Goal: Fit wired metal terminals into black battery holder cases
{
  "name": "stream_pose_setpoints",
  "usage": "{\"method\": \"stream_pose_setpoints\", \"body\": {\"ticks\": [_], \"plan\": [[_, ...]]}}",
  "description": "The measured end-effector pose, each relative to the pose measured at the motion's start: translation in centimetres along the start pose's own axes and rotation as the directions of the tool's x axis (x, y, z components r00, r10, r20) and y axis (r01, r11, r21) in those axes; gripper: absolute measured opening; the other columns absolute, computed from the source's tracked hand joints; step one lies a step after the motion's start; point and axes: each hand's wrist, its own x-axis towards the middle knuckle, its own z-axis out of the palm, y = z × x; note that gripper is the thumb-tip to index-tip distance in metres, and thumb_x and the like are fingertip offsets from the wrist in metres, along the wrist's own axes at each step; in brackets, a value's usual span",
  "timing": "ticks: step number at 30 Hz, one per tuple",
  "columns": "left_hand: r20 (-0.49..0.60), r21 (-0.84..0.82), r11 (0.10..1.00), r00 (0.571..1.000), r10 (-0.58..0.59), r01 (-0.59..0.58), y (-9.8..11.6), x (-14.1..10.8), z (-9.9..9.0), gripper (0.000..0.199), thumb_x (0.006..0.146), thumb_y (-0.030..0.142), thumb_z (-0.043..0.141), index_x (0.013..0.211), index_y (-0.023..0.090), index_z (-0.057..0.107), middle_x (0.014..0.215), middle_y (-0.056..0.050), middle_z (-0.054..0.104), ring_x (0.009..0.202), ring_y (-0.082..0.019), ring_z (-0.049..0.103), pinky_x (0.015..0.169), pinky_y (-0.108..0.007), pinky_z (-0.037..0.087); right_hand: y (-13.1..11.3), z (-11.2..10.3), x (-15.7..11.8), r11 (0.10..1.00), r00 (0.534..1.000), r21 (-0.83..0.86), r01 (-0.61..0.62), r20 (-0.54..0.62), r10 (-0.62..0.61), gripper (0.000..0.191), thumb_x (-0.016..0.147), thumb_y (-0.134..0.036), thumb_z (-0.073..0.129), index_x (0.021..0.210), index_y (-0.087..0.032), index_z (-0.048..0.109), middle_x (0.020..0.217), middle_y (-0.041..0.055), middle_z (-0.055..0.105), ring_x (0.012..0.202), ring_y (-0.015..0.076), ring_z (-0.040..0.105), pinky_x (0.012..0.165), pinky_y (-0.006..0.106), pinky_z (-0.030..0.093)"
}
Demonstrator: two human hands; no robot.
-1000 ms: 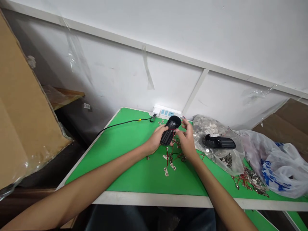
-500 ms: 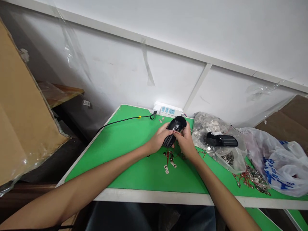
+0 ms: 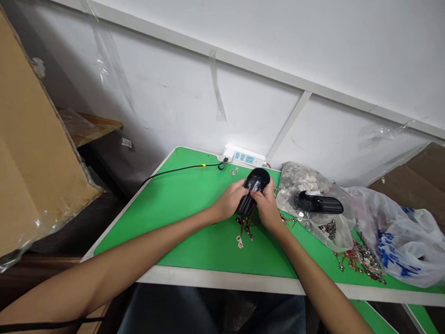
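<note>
Both my hands hold a black plastic casing (image 3: 256, 185) above the middle of the green mat (image 3: 181, 227). My left hand (image 3: 229, 201) wraps its lower side. My right hand (image 3: 267, 207) pinches its upper end, with a thin red wire showing at the fingertips. Just below my hands, a tangle of red wires with small metal terminals (image 3: 244, 229) lies on the mat. Off to the right, a second black casing (image 3: 320, 202) rests on a clear plastic bag of metal parts (image 3: 301, 181).
A white power strip (image 3: 241, 157) stands at the back edge, with a black cable (image 3: 181, 169) running left across the mat. Further wired terminals (image 3: 359, 262) lie at the right, by a white-and-blue plastic bag (image 3: 405, 241). A large cardboard sheet (image 3: 34, 139) leans at the left.
My right hand has closed in from spread fingers to a pinch on the casing's upper end. My hands now cover more of the wires and terminals on the mat.
</note>
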Motion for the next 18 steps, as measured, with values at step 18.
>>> {"method": "stream_pose_setpoints", "body": {"ticks": [18], "plan": [[0.089, 0.043, 0.972, 0.968, -0.235, 0.232, -0.1, 1.6, -1.4, 0.020, 0.076, 0.041, 0.055, 0.075, 0.021, 0.050, 0.062, 0.003, 0.045, 0.054, -0.014, 0.042, 0.052, -0.028, 0.030, -0.3, -0.4, 0.2, 0.990, 0.992, -0.089, -0.108, 0.048, 0.113, 0.042, 0.092, -0.037, 0.056, 0.130, -0.024, 0.041, 0.125, 0.0063, 0.058, 0.123, 0.0261, 0.057, 0.113, 0.045, 0.048]]}}
